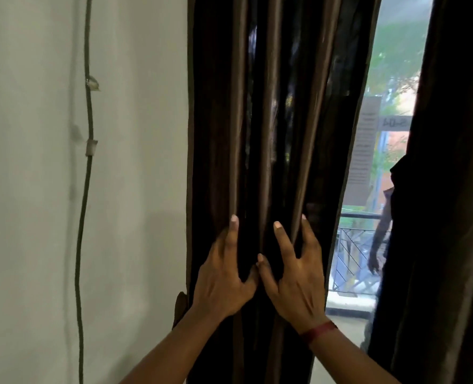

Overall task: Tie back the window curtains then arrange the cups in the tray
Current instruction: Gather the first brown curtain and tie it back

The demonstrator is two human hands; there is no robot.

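Both hands are on the dark brown curtain that hangs bunched in folds beside the white wall: the left hand has its fingers spread and hooked around a fold, and the right hand, with a red band at the wrist, grips the next folds with fingers splayed wide. The thumbs touch between them. A second curtain hangs at the right, well apart, with the window showing between the two, and a thin cable runs down the wall.
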